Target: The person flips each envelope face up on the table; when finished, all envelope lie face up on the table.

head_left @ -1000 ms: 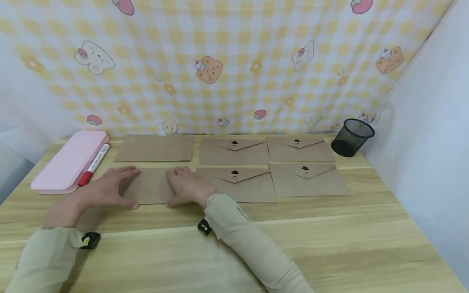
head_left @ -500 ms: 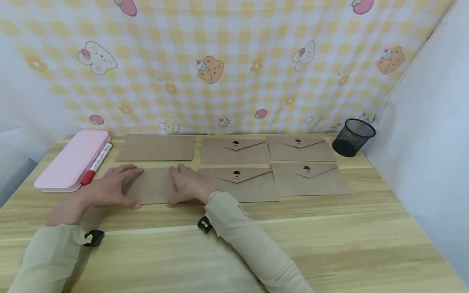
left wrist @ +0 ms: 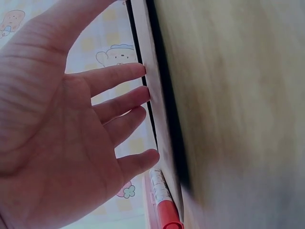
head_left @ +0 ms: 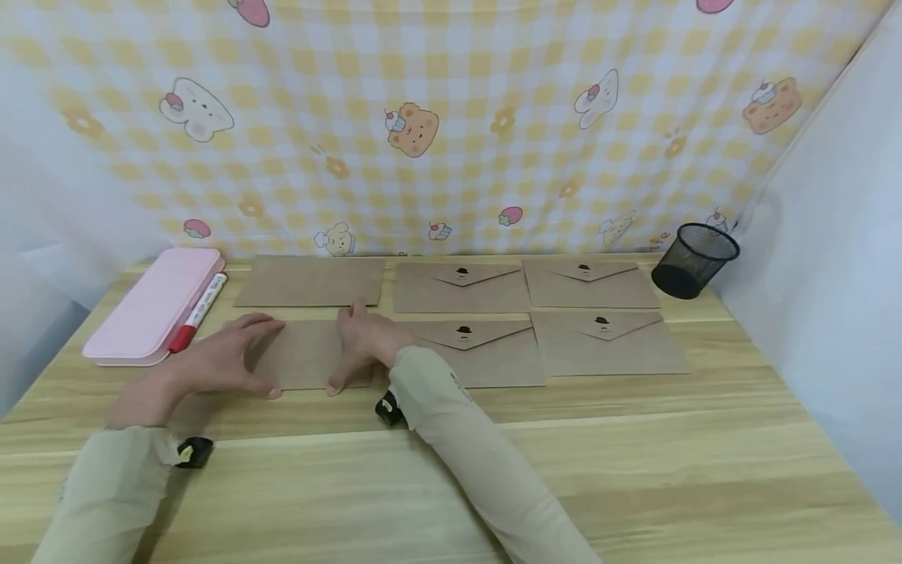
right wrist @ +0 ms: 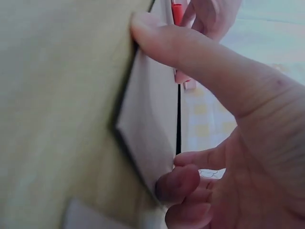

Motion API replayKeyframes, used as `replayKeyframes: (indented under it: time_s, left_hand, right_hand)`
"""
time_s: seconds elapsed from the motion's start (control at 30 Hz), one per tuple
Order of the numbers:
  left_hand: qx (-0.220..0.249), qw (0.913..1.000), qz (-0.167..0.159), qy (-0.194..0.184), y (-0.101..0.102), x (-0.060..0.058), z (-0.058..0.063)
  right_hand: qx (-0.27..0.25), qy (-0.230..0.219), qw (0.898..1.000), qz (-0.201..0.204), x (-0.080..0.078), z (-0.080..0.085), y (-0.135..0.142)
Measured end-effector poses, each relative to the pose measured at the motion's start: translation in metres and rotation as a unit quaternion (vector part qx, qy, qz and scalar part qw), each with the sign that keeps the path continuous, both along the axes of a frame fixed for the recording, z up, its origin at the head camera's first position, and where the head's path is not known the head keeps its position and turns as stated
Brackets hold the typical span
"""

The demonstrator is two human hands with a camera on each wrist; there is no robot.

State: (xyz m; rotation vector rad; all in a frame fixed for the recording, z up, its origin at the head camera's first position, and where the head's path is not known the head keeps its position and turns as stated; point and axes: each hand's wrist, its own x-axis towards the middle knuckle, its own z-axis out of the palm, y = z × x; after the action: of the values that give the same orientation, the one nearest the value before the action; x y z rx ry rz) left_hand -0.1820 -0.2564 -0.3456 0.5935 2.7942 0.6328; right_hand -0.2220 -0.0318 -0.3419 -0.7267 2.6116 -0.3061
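Observation:
A plain brown paper envelope (head_left: 308, 354) lies flat on the table in the front left, no flap showing. My left hand (head_left: 224, 356) is at its left end, thumb by the near edge and fingertips along the far edge. In the left wrist view the fingers (left wrist: 119, 102) are spread and loosely bent, with tips right at the paper. My right hand (head_left: 366, 338) arches across the envelope's right end. Its thumb (right wrist: 162, 40) rests at the near edge; the other fingers are bent at the far and right edges. The envelope's near right corner shows beside the hand.
Another plain envelope (head_left: 310, 282) lies behind. To the right are several envelopes with pointed flaps and a printed hat, including a near one (head_left: 486, 368). A pink case (head_left: 156, 305) and red-capped marker (head_left: 199, 312) lie left; a black mesh pen holder (head_left: 694, 261) stands back right.
The head view has shifted slightly, so the scene sits farther right. My right hand has slid a little left over the envelope, baring its right corner. The left hand stays at the left end.

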Motion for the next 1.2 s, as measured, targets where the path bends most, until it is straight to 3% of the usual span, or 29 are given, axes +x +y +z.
replayKeyframes:
  time_s: [0.3, 0.57, 0.87, 1.2]
  left_hand:
    - [0.003, 1.0000, 0.003, -0.006, 0.0005, 0.0017, 0.0015]
    - [0.001, 1.0000, 0.000, -0.002, -0.0028, 0.0019, 0.0003]
    - [0.003, 1.0000, 0.001, -0.003, -0.0023, -0.0015, -0.0017]
    - [0.006, 1.0000, 0.001, -0.005, -0.0026, -0.0007, -0.0027]
  right_hand:
    - [0.021, -0.007, 1.000, 0.000, -0.0026, 0.0028, -0.0048]
    - [-0.027, -0.023, 0.999, -0.015, -0.0020, -0.0004, -0.0013]
    - [-0.002, 0.003, 1.000, -0.002, 0.0022, 0.0041, 0.0012]
    - [0.013, 0.015, 0.999, -0.025, 0.0052, 0.0043, 0.0019]
